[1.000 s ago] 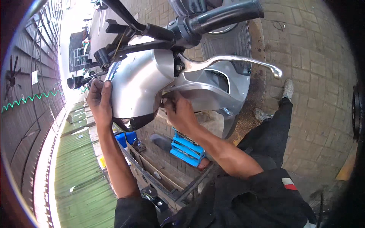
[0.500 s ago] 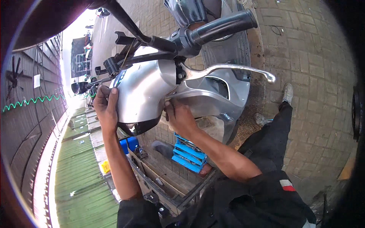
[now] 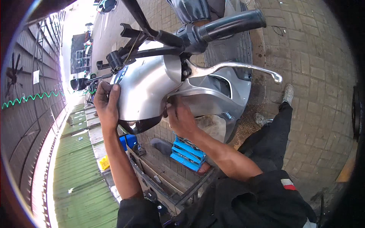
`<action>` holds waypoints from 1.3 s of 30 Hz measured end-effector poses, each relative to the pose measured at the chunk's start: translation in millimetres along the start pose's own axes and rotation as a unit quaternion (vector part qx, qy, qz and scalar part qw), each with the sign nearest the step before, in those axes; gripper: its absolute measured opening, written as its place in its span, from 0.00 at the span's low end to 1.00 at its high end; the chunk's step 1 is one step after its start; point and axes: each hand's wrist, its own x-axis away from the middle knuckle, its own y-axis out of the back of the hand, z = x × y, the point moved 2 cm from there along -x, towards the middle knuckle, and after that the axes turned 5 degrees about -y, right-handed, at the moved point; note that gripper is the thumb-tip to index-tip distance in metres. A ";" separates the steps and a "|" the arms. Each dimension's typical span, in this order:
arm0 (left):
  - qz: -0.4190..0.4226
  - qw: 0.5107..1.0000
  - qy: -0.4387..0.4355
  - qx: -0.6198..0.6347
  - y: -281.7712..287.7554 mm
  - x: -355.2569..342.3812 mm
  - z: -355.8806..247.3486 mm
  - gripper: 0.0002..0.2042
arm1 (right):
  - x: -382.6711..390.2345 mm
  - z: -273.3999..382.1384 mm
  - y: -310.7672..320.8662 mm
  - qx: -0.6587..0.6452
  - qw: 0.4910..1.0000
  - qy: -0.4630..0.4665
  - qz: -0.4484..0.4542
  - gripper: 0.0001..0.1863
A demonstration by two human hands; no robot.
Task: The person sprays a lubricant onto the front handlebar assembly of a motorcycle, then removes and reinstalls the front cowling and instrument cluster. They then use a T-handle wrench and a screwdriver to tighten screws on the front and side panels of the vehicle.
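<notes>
A silver scooter handlebar cover (image 3: 146, 89) fills the middle of the view. My left hand (image 3: 106, 104) grips its left edge, fingers curled over the rim. My right hand (image 3: 181, 119) presses against the underside of the cover near its seam with the silver front panel (image 3: 213, 100); whether it holds a small tool is hidden. Above the hands run the black handlebar grip (image 3: 232, 23) and the silver brake lever (image 3: 239, 68).
A blue crate (image 3: 186, 154) and a blue container (image 3: 127, 141) lie on the brick paving (image 3: 315, 76) below the scooter. A metal frame (image 3: 159, 186) sits near my body. A green corrugated surface (image 3: 76, 182) and a dark shutter (image 3: 26, 114) are at the left.
The view has shifted, so the scooter cover sits lower and larger. Both hands stay on the cover, the left at its edge, the right under it.
</notes>
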 end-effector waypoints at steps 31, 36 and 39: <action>0.040 0.999 0.013 0.020 4.6 -1.6 1.7 0.08 | -10.3 -14.8 -6.6 0.014 0.999 -0.038 -0.019 0.21; 0.024 0.999 0.000 0.023 2.5 -0.2 5.1 0.09 | 27.5 42.2 48.3 0.150 0.988 0.013 0.039 0.16; 0.014 0.999 -0.005 0.031 2.5 1.8 4.4 0.10 | 78.8 94.5 124.8 0.139 0.908 0.395 -0.035 0.18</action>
